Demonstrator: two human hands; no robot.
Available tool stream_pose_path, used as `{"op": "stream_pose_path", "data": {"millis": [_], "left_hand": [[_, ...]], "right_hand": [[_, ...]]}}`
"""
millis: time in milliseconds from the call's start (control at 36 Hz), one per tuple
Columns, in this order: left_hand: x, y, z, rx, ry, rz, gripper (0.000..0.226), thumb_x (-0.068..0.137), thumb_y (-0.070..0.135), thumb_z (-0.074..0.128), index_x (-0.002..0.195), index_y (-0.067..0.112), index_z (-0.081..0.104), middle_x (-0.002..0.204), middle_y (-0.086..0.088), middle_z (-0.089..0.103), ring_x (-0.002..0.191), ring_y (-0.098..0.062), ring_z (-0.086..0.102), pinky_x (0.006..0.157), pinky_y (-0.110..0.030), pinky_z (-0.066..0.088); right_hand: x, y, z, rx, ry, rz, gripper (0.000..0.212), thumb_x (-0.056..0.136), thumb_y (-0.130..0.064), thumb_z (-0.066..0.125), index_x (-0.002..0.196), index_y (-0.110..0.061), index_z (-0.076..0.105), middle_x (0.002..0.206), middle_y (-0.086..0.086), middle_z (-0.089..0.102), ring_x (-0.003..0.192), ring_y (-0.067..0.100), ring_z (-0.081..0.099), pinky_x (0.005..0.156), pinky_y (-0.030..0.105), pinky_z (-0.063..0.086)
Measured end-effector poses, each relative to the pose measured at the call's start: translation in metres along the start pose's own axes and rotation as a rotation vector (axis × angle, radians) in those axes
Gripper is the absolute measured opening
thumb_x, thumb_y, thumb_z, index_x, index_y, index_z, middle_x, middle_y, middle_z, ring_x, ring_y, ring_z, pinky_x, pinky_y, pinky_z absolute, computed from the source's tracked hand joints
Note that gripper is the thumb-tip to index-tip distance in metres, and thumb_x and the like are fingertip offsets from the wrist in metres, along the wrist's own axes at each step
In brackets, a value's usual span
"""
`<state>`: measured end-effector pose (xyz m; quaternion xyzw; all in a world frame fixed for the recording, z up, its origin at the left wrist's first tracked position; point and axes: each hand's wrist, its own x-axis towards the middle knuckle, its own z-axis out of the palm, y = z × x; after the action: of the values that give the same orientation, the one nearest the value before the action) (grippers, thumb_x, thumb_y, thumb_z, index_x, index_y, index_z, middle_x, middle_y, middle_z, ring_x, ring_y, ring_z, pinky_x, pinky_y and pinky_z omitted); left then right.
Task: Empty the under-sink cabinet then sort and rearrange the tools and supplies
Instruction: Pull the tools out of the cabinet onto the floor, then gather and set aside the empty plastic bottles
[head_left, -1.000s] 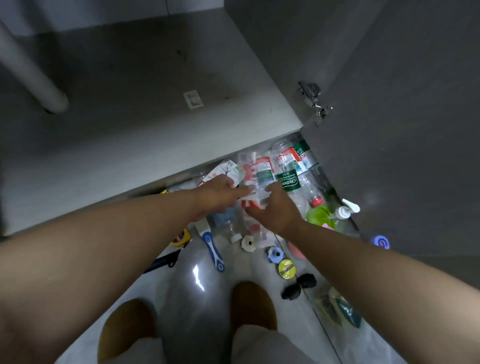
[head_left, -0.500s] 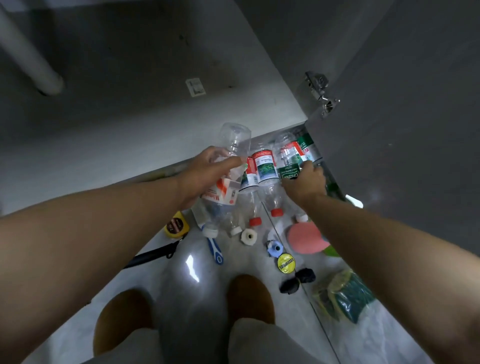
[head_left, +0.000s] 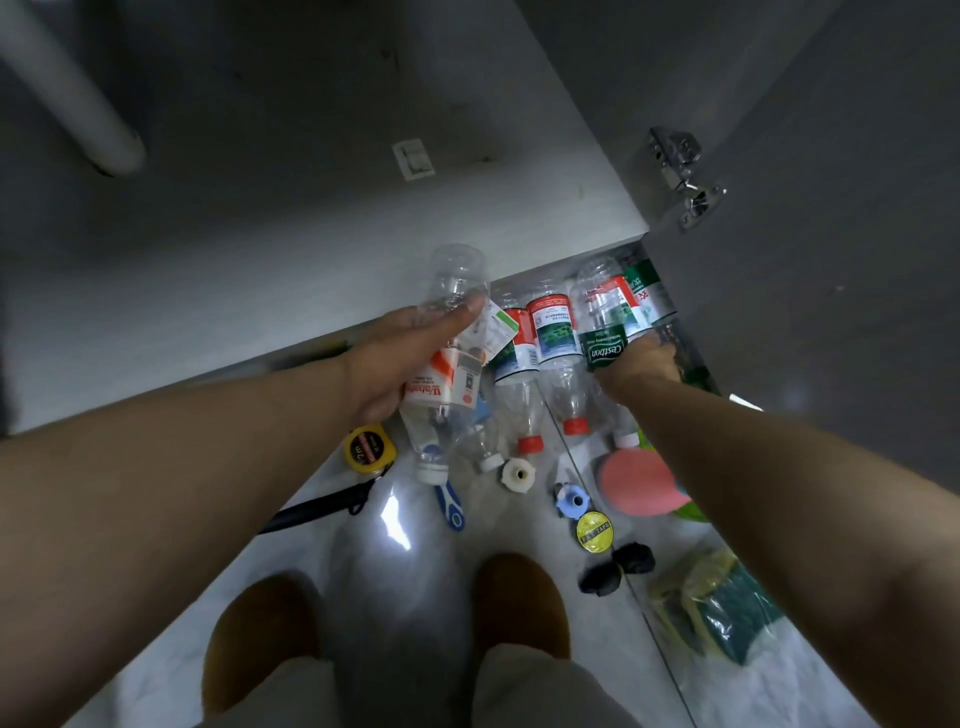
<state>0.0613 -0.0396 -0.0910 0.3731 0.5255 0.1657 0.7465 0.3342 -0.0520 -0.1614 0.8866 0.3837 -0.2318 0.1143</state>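
- The left hand (head_left: 395, 358) is gripping a clear bottle (head_left: 441, 384) just beyond the yellow tape measure (head_left: 363, 449), fingers wrapped round its middle, base pointing away and white cap pointing back towards the tape measure.
- Its orange-and-white label is showing upside down and is probably reading "Wahaha", though the thumb is covering part of it.
- The tape measure's face is carrying red and white print, too small to read.
- Well to the right of the tape measure, the right hand (head_left: 641, 361) is holding a bottle with a green "Cestbon" label (head_left: 605, 322); the fingers are lying hidden behind it.
- Between the two hands, beyond and right of the tape measure, two red-capped bottles (head_left: 556, 338) are lying side by side on the floor, their red-and-green labels printed too finely to read.
- Farther right, another green-labelled bottle (head_left: 649, 296) is being cut off by the cabinet door (head_left: 831, 260), only part of some red characters showing.
- Right of the tape measure, a white fitting (head_left: 518, 474), a blue fitting (head_left: 571, 501) and a yellow disc (head_left: 595, 530) are lying on the floor; the disc's lettering is blurring out.
- A pink disc (head_left: 641, 483) is lying partly hidden under the right forearm.
- Left of the tape measure, a black object (head_left: 322, 506) is disappearing under the left forearm.
- Far beyond the tape measure, a small sticker (head_left: 413, 158) is sitting on the cabinet floor, unreadable.
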Motion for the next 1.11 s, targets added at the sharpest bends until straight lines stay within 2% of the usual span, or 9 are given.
{"op": "stream_pose_path", "data": {"millis": [250,472,556,667,778,889,972,1056,1111], "left_hand": [[0.000,-0.001,0.009,0.014,0.003,-0.014,0.051,0.090,0.054,0.066,0.131,0.023,0.062,0.118,-0.009,0.074,0.108,-0.033,0.072,0.096,-0.057,0.055],[0.003,-0.001,0.011,0.079,0.011,-0.071,0.056,0.089,0.061,0.063,0.131,0.025,0.063,0.119,-0.010,0.074,0.110,-0.034,0.071,0.097,-0.054,0.055],[0.001,0.007,0.012,0.127,0.030,-0.088,0.061,0.084,0.072,0.059,0.127,0.029,0.064,0.113,-0.009,0.076,0.102,-0.031,0.074,0.089,-0.046,0.060],[-0.008,0.040,0.016,0.202,0.027,-0.033,0.079,0.079,0.078,0.059,0.122,0.013,0.067,0.101,-0.018,0.077,0.094,-0.035,0.075,0.094,-0.050,0.058],[-0.036,0.082,0.033,0.233,0.012,0.048,0.093,0.072,0.079,0.069,0.127,0.004,0.064,0.111,-0.031,0.070,0.103,-0.049,0.069,0.093,-0.062,0.055],[-0.074,0.113,0.062,0.274,-0.062,0.067,0.064,0.083,0.061,0.072,0.123,0.012,0.064,0.087,-0.016,0.077,0.074,-0.031,0.075,0.068,-0.043,0.063],[-0.106,0.128,0.095,0.240,-0.043,0.098,0.037,0.090,0.036,0.072,0.114,0.009,0.061,0.071,-0.008,0.070,0.059,-0.022,0.070,0.053,-0.031,0.058],[-0.140,0.135,0.131,0.208,-0.103,0.140,0.022,0.094,0.022,0.066,0.111,0.010,0.059,0.082,-0.012,0.067,0.067,-0.023,0.069,0.061,-0.035,0.061],[-0.162,0.138,0.156,0.198,-0.162,0.157,0.018,0.095,0.020,0.064,0.108,0.008,0.061,0.087,-0.014,0.070,0.074,-0.025,0.072,0.067,-0.038,0.062]], "right_hand": [[-0.005,0.008,-0.001,0.093,-0.038,-0.033,0.079,0.088,-0.043,0.071,0.144,-0.004,0.031,0.129,0.022,0.056,0.116,0.035,0.059,0.099,0.047,0.052],[-0.006,0.010,0.003,0.180,-0.030,-0.030,0.063,0.089,-0.035,0.071,0.137,-0.010,0.038,0.121,0.016,0.061,0.109,0.034,0.062,0.096,0.048,0.052],[-0.010,0.010,-0.004,0.281,0.028,-0.078,0.067,0.087,-0.033,0.073,0.140,-0.010,0.037,0.122,0.014,0.060,0.107,0.032,0.063,0.092,0.041,0.054],[-0.023,0.015,-0.027,0.377,0.104,-0.176,0.069,0.081,-0.042,0.076,0.134,-0.011,0.045,0.121,0.013,0.059,0.100,0.031,0.062,0.077,0.031,0.044],[-0.048,0.030,-0.060,0.511,0.109,-0.259,0.064,0.076,-0.046,0.077,0.128,-0.018,0.052,0.122,0.012,0.058,0.107,0.030,0.061,0.090,0.035,0.050],[-0.088,0.048,-0.100,0.702,0.051,-0.326,0.053,0.077,-0.041,0.077,0.121,-0.019,0.056,0.106,0.005,0.065,0.089,0.020,0.066,0.067,0.032,0.058],[-0.123,0.069,-0.131,0.804,0.047,-0.353,0.050,0.080,-0.039,0.077,0.122,-0.021,0.057,0.100,-0.001,0.065,0.077,0.013,0.064,0.046,0.019,0.047],[-0.160,0.101,-0.157,0.839,0.054,-0.362,0.036,0.082,-0.044,0.075,0.107,-0.026,0.058,0.087,-0.006,0.063,0.067,0.008,0.058,0.047,0.016,0.043],[-0.185,0.128,-0.171,0.860,0.047,-0.367,0.040,0.082,-0.050,0.073,0.108,-0.022,0.061,0.089,-0.003,0.063,0.073,0.014,0.060,0.065,0.025,0.050]]}}
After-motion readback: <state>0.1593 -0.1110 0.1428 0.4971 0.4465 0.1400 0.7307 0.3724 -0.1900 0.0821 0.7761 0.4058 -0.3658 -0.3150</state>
